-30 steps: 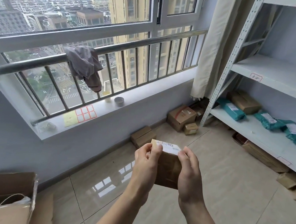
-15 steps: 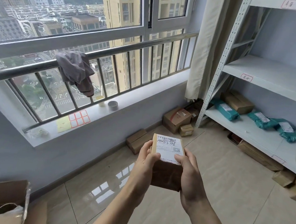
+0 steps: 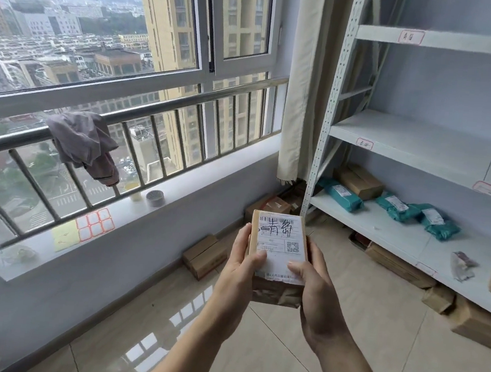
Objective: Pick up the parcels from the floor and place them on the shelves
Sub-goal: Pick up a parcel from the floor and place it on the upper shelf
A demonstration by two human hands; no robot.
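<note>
Just two bare forearms, left hand (image 3: 239, 271) and right hand (image 3: 316, 290), no sleeves, no rings or watch visible anywhere.

A small parcel (image 3: 277, 255) sits between the left hand (image 3: 239, 271) and right hand (image 3: 314, 296), above the floor (image 3: 372, 350). The shelves (image 3: 409, 233) stand to the right, with soft parcels (image 3: 399, 206) and a box (image 3: 360, 181) on the lowest board; more boxes (image 3: 396, 265) lie under it. Left is the windowsill (image 3: 177, 190), carrying a small tin (image 3: 155, 198) and what may be sticker sheets (image 3: 94, 224). A cloth (image 3: 83, 144) hangs over the rail. A floor box (image 3: 205, 256) lies against the wall below.
</note>
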